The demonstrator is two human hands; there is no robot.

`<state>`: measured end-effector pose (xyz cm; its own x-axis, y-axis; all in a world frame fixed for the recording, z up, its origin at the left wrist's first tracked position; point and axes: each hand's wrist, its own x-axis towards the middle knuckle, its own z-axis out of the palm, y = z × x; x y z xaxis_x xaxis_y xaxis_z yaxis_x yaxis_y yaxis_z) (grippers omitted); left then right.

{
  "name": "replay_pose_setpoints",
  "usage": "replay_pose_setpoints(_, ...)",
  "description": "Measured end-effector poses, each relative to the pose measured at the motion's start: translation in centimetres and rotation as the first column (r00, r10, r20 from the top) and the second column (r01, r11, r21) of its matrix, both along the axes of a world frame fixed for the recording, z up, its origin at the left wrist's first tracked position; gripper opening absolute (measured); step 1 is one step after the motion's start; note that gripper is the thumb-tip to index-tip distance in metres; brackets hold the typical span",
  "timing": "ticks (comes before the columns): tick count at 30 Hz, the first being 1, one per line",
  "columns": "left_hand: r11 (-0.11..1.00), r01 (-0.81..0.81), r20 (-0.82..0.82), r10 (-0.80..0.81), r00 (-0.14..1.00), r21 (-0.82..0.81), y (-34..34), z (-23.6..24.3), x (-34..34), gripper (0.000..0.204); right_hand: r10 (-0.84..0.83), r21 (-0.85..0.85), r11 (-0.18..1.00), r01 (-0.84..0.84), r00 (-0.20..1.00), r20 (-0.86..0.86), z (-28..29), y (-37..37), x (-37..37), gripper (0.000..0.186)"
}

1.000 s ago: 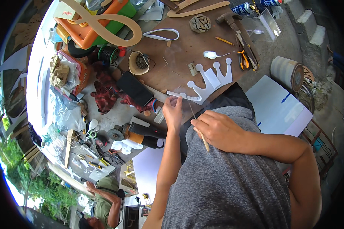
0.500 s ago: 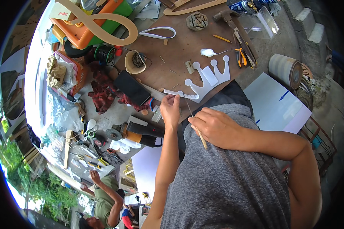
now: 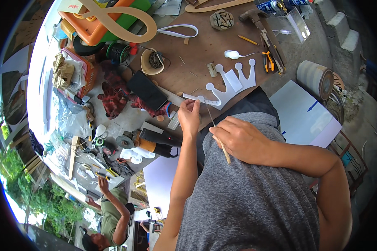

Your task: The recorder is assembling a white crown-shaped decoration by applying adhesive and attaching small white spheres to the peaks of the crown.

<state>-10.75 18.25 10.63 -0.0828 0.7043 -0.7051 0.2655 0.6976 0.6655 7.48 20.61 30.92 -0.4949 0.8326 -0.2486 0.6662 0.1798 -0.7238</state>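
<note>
A white crown-shaped cutout (image 3: 227,95) with rounded tips lies at the near edge of the brown board, a small white rectangle (image 3: 234,80) on top of it. My left hand (image 3: 189,116) pinches the crown's left end, beside a narrow white strip (image 3: 189,96) standing along its edge. In my right hand (image 3: 238,136) is a thin, pointed metal tool with a wooden handle (image 3: 225,152). Its slim tip reaches up to the crown close to my left fingertips; whether it touches is too small to tell.
On the board (image 3: 188,50) lie a hammer (image 3: 266,37), orange-handled pliers (image 3: 268,62), a pencil (image 3: 248,40) and a white bottle with a thin nozzle (image 3: 232,55). A black phone (image 3: 147,90) and an angle grinder (image 3: 148,142) lie left. A co-worker (image 3: 113,217) is at lower left.
The view has shifted slightly, so the table things sit a little farther right. Both hands keep their grips by the crown. The co-worker's raised hand has moved lower.
</note>
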Motion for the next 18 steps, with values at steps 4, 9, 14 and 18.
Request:
replay_pose_setpoints(4, 1.0, 0.02, -0.023, -0.02, 1.0, -0.002, 0.16, 0.23, -0.01, 0.038, -0.013, -0.043, 0.999, 0.013, 1.0, -0.008, -0.51, -0.16, -0.01, 0.029)
replay_pose_setpoints(9, 1.0, 0.007, -0.012, -0.007, 1.0, 0.015, -0.21, -0.3, -0.1, 0.037, -0.003, -0.048, 0.999, 0.003, 1.0, -0.001, -0.54, -0.01, -0.06, 0.028)
replay_pose_setpoints(14, 1.0, 0.014, -0.008, -0.014, 1.0, 0.023, -0.1, -0.1, -0.07, 0.037, -0.002, -0.057, 0.998, 0.002, 1.0, 0.0, -0.31, 0.0, 0.0, 0.028)
replay_pose_setpoints(18, 1.0, -0.004, -0.002, 0.004, 1.0, -0.003, -0.11, -0.18, -0.07, 0.037, -0.007, -0.046, 0.999, 0.007, 1.0, -0.007, 0.28, -0.02, -0.03, 0.029)
